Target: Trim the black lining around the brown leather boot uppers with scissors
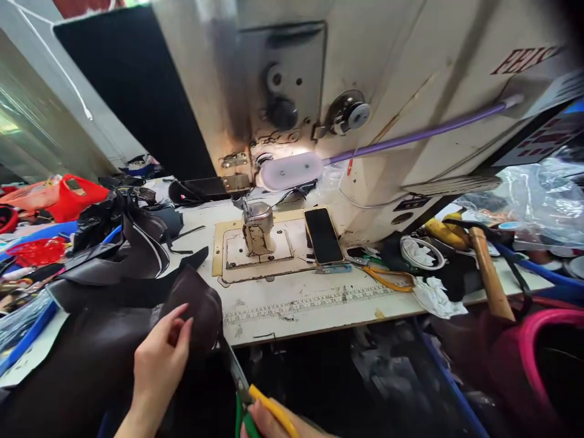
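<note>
My left hand [160, 359] rests on a dark brown leather-like piece [196, 307] at the lower left, thumb and forefinger curled close together at its surface. In my right hand [269, 420], at the bottom edge, are scissors [239, 374] with one yellow and one green handle. Their blades point up and left and touch the right edge of the dark piece. The sewing machine [283, 79] stands above, with its round metal post [258, 228] behind the dark piece. More dark material [95, 347] spreads to the left and down over the table edge.
On the white table [292, 316] lie a phone [323, 236], orange-handled scissors [387, 278], white tissue [438, 297] and bananas [444, 231]. A wooden handle [490, 274] and a pink rim [529, 340] are at the right. Red bags [79, 194] and dark scraps crowd the left.
</note>
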Demonstrator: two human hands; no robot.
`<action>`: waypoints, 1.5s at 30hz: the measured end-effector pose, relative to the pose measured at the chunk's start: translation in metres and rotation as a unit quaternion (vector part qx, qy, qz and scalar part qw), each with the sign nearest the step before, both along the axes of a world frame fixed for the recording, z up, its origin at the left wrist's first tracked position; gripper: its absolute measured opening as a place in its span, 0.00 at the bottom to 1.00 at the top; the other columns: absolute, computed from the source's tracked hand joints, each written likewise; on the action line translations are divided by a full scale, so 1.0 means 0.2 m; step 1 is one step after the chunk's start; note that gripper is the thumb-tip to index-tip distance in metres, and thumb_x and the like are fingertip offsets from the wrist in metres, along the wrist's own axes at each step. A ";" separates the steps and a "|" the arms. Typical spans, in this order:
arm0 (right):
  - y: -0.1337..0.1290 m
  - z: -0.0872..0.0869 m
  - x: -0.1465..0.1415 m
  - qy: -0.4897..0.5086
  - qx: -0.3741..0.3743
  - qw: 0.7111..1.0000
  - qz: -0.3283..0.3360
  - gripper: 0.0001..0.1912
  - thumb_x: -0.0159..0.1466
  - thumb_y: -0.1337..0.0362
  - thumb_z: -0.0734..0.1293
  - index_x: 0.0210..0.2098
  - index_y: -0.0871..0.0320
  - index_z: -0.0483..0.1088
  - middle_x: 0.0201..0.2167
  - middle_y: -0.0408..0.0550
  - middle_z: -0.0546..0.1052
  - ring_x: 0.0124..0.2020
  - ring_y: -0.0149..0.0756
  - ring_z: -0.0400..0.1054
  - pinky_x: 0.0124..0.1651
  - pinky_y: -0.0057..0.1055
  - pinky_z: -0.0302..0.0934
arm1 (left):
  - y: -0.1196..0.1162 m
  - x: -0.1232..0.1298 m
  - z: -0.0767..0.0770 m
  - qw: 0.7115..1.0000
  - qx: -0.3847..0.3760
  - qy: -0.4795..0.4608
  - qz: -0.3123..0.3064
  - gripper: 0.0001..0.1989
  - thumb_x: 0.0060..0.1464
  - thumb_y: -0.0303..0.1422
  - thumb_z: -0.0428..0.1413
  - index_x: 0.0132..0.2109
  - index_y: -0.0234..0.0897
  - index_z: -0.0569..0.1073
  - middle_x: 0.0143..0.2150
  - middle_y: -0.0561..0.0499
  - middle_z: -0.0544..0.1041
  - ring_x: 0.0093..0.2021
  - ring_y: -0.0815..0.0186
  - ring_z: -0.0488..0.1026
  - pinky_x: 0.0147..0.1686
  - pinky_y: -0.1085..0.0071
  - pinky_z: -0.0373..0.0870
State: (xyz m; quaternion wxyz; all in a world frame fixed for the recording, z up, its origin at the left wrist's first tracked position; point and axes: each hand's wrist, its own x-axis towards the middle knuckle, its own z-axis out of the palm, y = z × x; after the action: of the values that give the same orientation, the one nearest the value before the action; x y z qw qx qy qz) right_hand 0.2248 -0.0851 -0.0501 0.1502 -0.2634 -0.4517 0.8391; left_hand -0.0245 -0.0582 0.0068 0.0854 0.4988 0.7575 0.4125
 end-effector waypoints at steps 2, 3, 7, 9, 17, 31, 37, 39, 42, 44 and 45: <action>-0.02 -0.04 -0.04 0.021 -0.022 0.999 -0.011 0.43 0.58 0.27 0.50 0.30 0.62 0.71 0.22 0.44 0.67 0.23 0.26 0.59 0.27 0.23 0.55 | 0.10 0.00 0.01 0.958 0.022 0.216 -0.187 0.14 0.61 0.32 0.51 0.53 0.36 0.72 0.39 0.45 0.75 0.39 0.60 0.74 0.42 0.61 0.74; -0.03 -0.06 -0.05 0.031 -0.039 0.999 -0.022 0.46 0.57 0.26 0.46 0.28 0.63 0.69 0.21 0.44 0.66 0.23 0.26 0.58 0.27 0.23 0.55 | 0.15 0.00 0.01 0.932 0.021 0.256 -0.255 0.15 0.62 0.30 0.48 0.54 0.37 0.72 0.43 0.44 0.76 0.43 0.60 0.74 0.45 0.62 0.73; -0.12 -0.16 0.04 0.041 -0.097 0.993 -0.059 0.49 0.54 0.24 0.41 0.26 0.62 0.68 0.21 0.43 0.64 0.23 0.27 0.57 0.30 0.25 0.55 | 0.27 0.01 -0.06 0.884 -0.003 0.268 -0.382 0.22 0.60 0.24 0.48 0.59 0.42 0.69 0.55 0.45 0.73 0.49 0.59 0.72 0.51 0.60 0.72; -0.18 -0.21 0.09 0.057 -0.119 0.990 -0.054 0.49 0.53 0.23 0.42 0.28 0.63 0.68 0.21 0.43 0.64 0.23 0.27 0.57 0.30 0.25 0.55 | 0.25 0.00 -0.08 0.868 -0.022 0.277 -0.412 0.25 0.58 0.21 0.47 0.61 0.40 0.67 0.58 0.42 0.71 0.50 0.57 0.71 0.51 0.57 0.72; -0.21 -0.23 0.03 0.187 -0.231 0.954 -0.040 0.54 0.47 0.21 0.36 0.25 0.63 0.66 0.20 0.44 0.65 0.18 0.24 0.56 0.24 0.24 0.48 | 0.26 0.01 0.01 0.835 -0.105 0.233 -0.487 0.15 0.62 0.27 0.48 0.52 0.37 0.72 0.50 0.43 0.73 0.47 0.57 0.69 0.48 0.57 0.71; -0.21 -0.29 -0.07 0.135 -0.272 0.952 -0.042 0.58 0.44 0.22 0.30 0.20 0.64 0.67 0.17 0.47 0.66 0.17 0.27 0.58 0.23 0.27 0.47 | 0.29 0.04 -0.05 0.860 0.023 0.180 -0.478 0.10 0.64 0.25 0.47 0.39 0.35 0.73 0.40 0.46 0.73 0.39 0.64 0.67 0.39 0.67 0.68; -0.20 -0.28 -0.06 0.155 -0.273 0.948 -0.054 0.57 0.46 0.22 0.31 0.20 0.64 0.68 0.14 0.46 0.65 0.17 0.27 0.59 0.23 0.26 0.49 | 0.28 0.06 -0.03 0.859 0.040 0.216 -0.463 0.10 0.64 0.26 0.47 0.39 0.35 0.73 0.38 0.48 0.76 0.37 0.65 0.68 0.40 0.68 0.69; -0.19 -0.28 -0.07 0.162 -0.273 0.946 -0.059 0.56 0.47 0.22 0.33 0.19 0.64 0.67 0.13 0.46 0.64 0.17 0.29 0.60 0.22 0.26 0.49 | 0.28 0.07 -0.03 0.859 0.047 0.222 -0.459 0.10 0.64 0.26 0.47 0.39 0.34 0.73 0.38 0.48 0.76 0.37 0.65 0.69 0.40 0.68 0.69; -0.17 -0.28 -0.09 0.194 -0.283 0.938 -0.050 0.52 0.50 0.22 0.40 0.19 0.64 0.67 0.11 0.44 0.63 0.13 0.27 0.57 0.17 0.25 0.47 | 0.27 0.07 -0.03 0.859 0.050 0.225 -0.457 0.09 0.63 0.25 0.48 0.39 0.34 0.73 0.39 0.47 0.76 0.38 0.65 0.69 0.41 0.68 0.69; -0.14 -0.27 -0.10 0.231 -0.304 0.923 -0.041 0.48 0.55 0.24 0.45 0.21 0.64 0.68 0.11 0.41 0.61 0.10 0.26 0.54 0.13 0.23 0.44 | 0.27 0.07 -0.04 0.858 0.048 0.225 -0.458 0.09 0.63 0.25 0.49 0.39 0.34 0.73 0.39 0.47 0.76 0.38 0.65 0.68 0.41 0.67 0.70; -0.13 -0.26 -0.10 0.252 -0.314 0.915 -0.039 0.46 0.58 0.27 0.47 0.22 0.64 0.68 0.11 0.40 0.61 0.09 0.25 0.52 0.12 0.23 0.43 | 0.27 0.07 -0.04 0.858 0.047 0.226 -0.459 0.09 0.63 0.24 0.49 0.39 0.34 0.73 0.39 0.47 0.76 0.38 0.65 0.68 0.41 0.68 0.70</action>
State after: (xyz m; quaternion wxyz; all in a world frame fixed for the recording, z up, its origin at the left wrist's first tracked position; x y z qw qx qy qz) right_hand 0.2039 -0.1116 -0.1014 0.2013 -0.0940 -0.1017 0.9697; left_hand -0.0101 -0.0039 -0.0010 0.0678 0.8728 0.4210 0.2375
